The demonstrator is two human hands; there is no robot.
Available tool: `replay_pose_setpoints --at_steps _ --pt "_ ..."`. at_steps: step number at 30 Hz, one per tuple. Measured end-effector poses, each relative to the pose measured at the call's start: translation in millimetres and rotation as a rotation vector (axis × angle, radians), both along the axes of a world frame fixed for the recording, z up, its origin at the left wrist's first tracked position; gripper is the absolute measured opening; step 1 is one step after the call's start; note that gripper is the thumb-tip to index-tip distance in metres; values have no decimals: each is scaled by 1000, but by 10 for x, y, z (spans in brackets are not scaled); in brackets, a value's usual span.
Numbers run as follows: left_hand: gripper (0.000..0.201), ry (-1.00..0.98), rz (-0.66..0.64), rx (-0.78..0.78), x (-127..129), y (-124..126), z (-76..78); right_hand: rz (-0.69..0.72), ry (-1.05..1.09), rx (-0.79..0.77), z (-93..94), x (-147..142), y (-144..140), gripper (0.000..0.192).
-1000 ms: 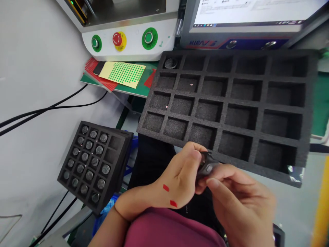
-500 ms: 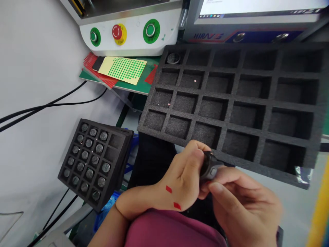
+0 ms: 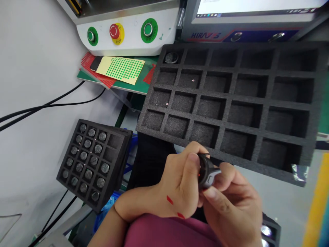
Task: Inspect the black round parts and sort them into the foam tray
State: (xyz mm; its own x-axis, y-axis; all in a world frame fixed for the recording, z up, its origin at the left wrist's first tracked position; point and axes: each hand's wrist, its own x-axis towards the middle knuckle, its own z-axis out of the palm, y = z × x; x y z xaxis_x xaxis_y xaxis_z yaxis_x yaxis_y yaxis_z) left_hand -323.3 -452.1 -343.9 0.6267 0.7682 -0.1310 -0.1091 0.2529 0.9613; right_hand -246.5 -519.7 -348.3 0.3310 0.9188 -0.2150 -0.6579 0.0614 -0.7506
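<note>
My left hand (image 3: pixel 180 181) grips a dark smartwatch case (image 3: pixel 210 174), its grey side with a button facing up and right. The thumb and fingers press on the round face. My right hand (image 3: pixel 232 206) pinches the case's right and lower edge between thumb and forefinger; whatever lies under those fingertips is hidden. Two red strips (image 3: pixel 170 199) stick to the back of my left hand. Just beyond both hands lies a large black foam tray (image 3: pixel 221 137) with square compartments. One clear round disc (image 3: pixel 171 58) sits in its far left compartment.
On the left stands a smaller foam tray (image 3: pixel 113 134) holding several round pieces. Behind are a sheet of green dot stickers (image 3: pixel 124 69), a white control panel (image 3: pixel 132 37) with a red stop button (image 3: pixel 114 31), and a monitor (image 3: pixel 246 8). Black cables (image 3: pixel 51 103) hang along the wall.
My right hand has shifted left, and the watch case has turned slightly, showing more of its grey side. More of a tray with shiny round pieces shows at lower right.
</note>
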Motion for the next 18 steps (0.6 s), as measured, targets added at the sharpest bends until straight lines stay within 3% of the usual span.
replay_pose_setpoints --at_steps 4,6,10,13,18 --pt "42 43 -15 77 -7 34 34 -171 -164 30 -57 25 56 30" --pt "39 31 -43 137 -9 60 52 -130 -297 94 -92 43 81 40" --pt "26 40 -57 472 -44 88 26 73 -338 260 -161 37 99 27" --pt "17 142 -21 677 -111 43 -53 49 -267 306 -211 -7 99 25" --pt "17 213 -2 700 -178 -28 -125 3 -251 332 -250 -73 125 24"
